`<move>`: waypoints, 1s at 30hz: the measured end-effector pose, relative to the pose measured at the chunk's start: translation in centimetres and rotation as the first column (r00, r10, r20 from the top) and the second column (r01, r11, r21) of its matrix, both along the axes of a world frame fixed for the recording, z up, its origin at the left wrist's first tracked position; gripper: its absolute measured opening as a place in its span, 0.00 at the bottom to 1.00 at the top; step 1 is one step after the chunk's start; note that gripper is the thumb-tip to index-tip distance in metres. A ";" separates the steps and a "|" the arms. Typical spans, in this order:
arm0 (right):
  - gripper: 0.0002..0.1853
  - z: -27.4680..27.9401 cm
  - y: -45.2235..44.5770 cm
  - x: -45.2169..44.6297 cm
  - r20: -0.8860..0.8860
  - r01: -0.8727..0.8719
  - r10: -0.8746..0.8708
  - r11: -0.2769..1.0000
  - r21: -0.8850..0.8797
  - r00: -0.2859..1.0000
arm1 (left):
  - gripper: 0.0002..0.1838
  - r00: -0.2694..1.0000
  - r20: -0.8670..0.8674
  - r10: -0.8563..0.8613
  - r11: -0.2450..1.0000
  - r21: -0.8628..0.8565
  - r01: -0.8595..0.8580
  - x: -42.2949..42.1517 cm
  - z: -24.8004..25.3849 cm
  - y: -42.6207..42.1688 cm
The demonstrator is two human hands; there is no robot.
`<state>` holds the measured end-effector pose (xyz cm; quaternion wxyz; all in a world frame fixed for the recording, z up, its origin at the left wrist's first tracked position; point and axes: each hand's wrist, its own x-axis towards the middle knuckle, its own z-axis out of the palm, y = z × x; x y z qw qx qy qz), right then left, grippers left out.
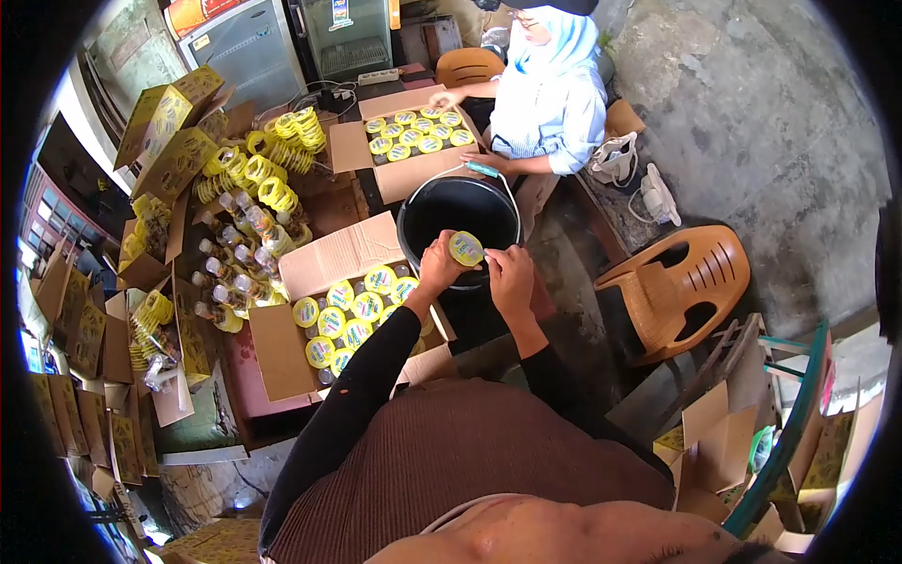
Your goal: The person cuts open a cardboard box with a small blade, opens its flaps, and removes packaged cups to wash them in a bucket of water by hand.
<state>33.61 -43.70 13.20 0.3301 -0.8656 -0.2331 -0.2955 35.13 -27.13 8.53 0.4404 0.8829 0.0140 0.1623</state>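
Note:
Over the near rim of a black bucket (458, 202), my left hand (440, 268) is closed around a small cup with a yellow-edged lid (465, 248). My right hand (510, 280) pinches at the right edge of that lid; anything finer between its fingertips is too small to make out. Just left of my hands, an open cardboard box (343, 246) holds rows of cups with the same yellow lids. The bucket's handle has a turquoise grip (482, 169).
A co-worker (554, 103) stands across by a second box of cups (427, 177). Bottles (246, 284) and yellow rings (277, 195) crowd the left. An orange-brown chair (691, 282) stands at right, cartons (719, 451) below it.

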 end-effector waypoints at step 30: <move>0.05 -0.3 0.3 1.7 -0.052 -0.002 -0.014 0.954 -0.301 0.999 | 0.42 0.999 -0.031 0.032 0.990 0.136 -0.027 -0.4 -0.1 -0.2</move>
